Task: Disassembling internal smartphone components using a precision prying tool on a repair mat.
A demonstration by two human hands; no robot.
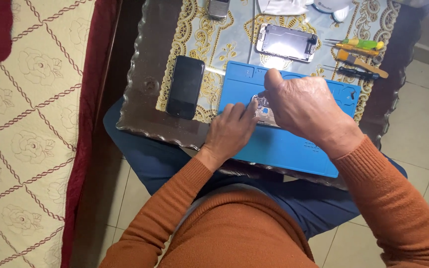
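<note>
Head view: left hand (232, 130) and right hand (304, 106) grip an opened phone (263, 110).

Glass-topped counter (140, 106) with wavy edge before me, gold lace cloth (194, 30) beneath glass. Left of counter: my bed, cream quilt (26, 124) with rose pattern, maroon border. Below and right of counter: pale floor tiles (423, 144). Soft daylight.

Opened phone body (263, 110) on blue repair mat (284, 144) mostly hidden under right hand (306, 106); keypad phone (218, 7) beyond mat cut by top edge.
</note>
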